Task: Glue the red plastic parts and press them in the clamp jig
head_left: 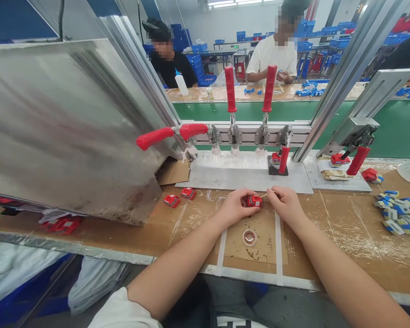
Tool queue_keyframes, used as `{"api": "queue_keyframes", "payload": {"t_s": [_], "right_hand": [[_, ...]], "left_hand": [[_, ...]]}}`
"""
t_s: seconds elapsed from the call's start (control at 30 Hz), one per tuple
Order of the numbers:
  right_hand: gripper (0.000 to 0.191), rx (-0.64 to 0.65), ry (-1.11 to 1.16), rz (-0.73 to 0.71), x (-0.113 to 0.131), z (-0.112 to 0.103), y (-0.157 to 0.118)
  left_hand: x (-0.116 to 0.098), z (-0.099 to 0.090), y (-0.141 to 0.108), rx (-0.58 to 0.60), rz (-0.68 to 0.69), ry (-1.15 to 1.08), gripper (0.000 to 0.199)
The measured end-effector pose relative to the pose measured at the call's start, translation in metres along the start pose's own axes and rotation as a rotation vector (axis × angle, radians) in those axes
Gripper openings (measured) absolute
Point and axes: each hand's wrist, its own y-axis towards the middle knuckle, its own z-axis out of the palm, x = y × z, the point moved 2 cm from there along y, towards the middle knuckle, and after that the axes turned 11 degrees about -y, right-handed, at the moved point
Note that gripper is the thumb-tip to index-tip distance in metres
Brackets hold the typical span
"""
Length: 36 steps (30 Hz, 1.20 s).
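Between thumb and fingers, my left hand (236,206) holds a small red part (254,201) just above the worktable. Pinched in my right hand (284,205) is a thin pale stick (263,196), its far end at the right side of the red part. Below both hands, a small round clear cup (249,237) rests on a taped brown sheet (234,249). Two more red parts, one nearer (171,201) and one farther (188,193), lie on the table to the left.
A metal fixture plate (225,176) with red-handled clamps (230,89) stands behind my hands; one clamp presses on a red part. A large metal panel (64,132) leans at left. Blue and yellow pieces (398,212) are piled at right. Two people sit across the bench.
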Motion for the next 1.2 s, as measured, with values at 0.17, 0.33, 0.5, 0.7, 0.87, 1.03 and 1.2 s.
{"api": "queue_keyframes", "payload": {"t_s": [0.17,0.33,0.5,0.7,0.87,1.03,1.2], "right_hand": [[0.044,-0.004,-0.038,-0.066,0.005,-0.004,-0.001],[0.044,0.103,0.112,-0.128,0.02,-0.008,-0.008],[0.042,0.526,0.166,-0.448,0.042,0.001,-0.023],[0.039,0.665,0.035,-0.494,0.043,0.01,-0.029],[0.041,0.542,0.205,-0.433,0.039,0.005,-0.024],[0.045,0.133,0.369,0.071,0.018,-0.002,-0.009],[0.047,0.12,0.491,0.282,0.005,0.007,-0.003]], "left_hand": [[-0.001,0.0,-0.001,-0.023,0.068,0.011,0.035],[-0.002,0.001,-0.001,-0.023,0.093,-0.044,0.032],[-0.002,0.002,0.0,-0.01,0.111,-0.08,0.033],[-0.002,0.001,0.0,-0.009,0.142,-0.08,0.034],[-0.002,0.001,0.0,-0.003,0.132,-0.078,0.032],[-0.004,0.002,0.0,0.005,0.135,-0.09,0.032],[-0.005,0.001,0.0,0.001,0.14,-0.066,0.032]]}}
